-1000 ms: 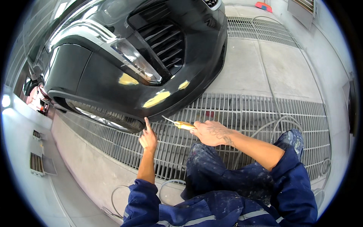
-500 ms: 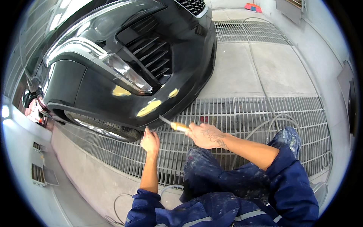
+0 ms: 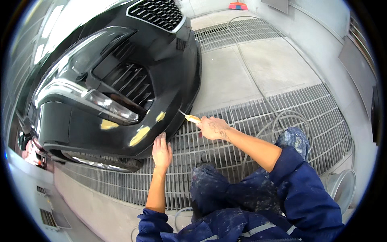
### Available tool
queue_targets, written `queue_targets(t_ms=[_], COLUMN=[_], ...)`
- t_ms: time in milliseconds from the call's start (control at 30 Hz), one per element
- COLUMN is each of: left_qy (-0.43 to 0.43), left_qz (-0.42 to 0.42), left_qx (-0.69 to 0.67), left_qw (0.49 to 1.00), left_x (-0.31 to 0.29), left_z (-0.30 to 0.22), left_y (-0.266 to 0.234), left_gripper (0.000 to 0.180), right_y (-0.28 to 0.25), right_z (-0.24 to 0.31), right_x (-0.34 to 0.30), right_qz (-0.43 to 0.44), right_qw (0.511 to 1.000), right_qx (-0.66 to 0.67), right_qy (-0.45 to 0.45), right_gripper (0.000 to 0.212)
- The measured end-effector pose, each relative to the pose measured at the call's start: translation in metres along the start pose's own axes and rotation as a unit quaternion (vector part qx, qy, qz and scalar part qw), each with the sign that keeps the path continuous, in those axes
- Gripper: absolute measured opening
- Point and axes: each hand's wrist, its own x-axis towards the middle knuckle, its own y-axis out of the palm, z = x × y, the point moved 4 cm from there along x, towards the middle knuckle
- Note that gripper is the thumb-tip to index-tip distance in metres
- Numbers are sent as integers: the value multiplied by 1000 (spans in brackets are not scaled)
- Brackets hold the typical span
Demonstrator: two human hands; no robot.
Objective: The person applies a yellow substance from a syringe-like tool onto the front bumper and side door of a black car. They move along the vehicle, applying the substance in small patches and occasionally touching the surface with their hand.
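Observation:
The black front bumper (image 3: pixel 121 137) of a car fills the left half of the view, with yellowish filler patches (image 3: pixel 140 136) near its lower corner. My left hand (image 3: pixel 162 152) has its fingers stretched out, the tips resting against the bumper's lower edge. In my right hand (image 3: pixel 212 128) is a utility knife (image 3: pixel 192 118) with a yellow handle and a thin grey blade. The blade points up and left, its tip at or very near the bumper's outer edge; contact cannot be made out for certain.
The front wheel (image 3: pixel 109 160) is below the bumper's left side. A metal floor grating (image 3: pixel 258 103) runs under my legs, with a coiled grey hose (image 3: pixel 292 117) on it. A round, pale container (image 3: pixel 342 185) stands at the right. A red dustpan-like object (image 3: pixel 238 6) lies far back.
The view has shifted, so the car appears farther left. My left fingers, bent before, are now stretched flat against the bumper edge. The knife has moved farther along the edge, away from my left hand.

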Motion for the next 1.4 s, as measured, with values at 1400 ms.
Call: queue_targets(t_ms=[1400], left_qy=[0], left_qz=[108], left_qx=[122], left_qw=[987], left_x=[-67], left_z=[44], left_y=[-19], left_gripper=[82], right_y=[-68], right_z=[-115], right_x=[144], right_qz=[-73], right_qw=[992], right_qx=[9], right_qy=[98], right_gripper=[58])
